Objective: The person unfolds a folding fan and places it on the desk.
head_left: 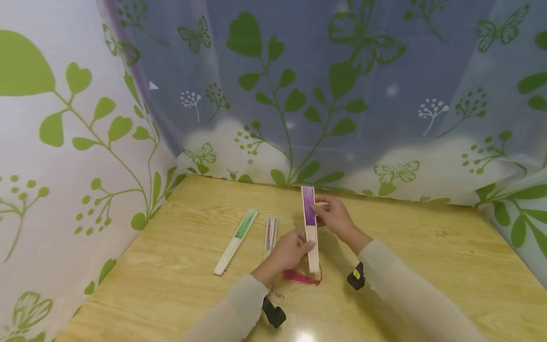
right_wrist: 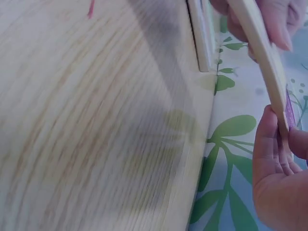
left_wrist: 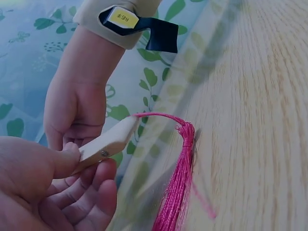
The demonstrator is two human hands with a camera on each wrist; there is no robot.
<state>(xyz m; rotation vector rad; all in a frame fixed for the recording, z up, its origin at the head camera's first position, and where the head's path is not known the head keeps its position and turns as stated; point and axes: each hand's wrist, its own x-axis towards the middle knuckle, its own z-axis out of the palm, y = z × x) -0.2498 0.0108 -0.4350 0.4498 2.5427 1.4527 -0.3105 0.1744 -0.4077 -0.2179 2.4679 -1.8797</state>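
Note:
A folded hand fan (head_left: 310, 216) with a purple upper part and pale wooden lower ribs is held above the table between both hands. My left hand (head_left: 291, 249) pinches its lower part, thumb on the front. Higher up, my right hand (head_left: 336, 217) grips the purple part from the right side. From the riveted end (left_wrist: 104, 153) hangs a pink tassel (left_wrist: 178, 178). In the right wrist view the fan (right_wrist: 262, 53) shows edge-on, folded, with the fingers of both hands round it.
A folded green fan (head_left: 236, 241) lies on the wooden table (head_left: 171, 266) to the left. Between it and my left hand lies another folded fan (head_left: 270, 235) with a greyish upper part, partly covered by the hand. Patterned cloth (head_left: 273, 118) hangs behind and at the sides.

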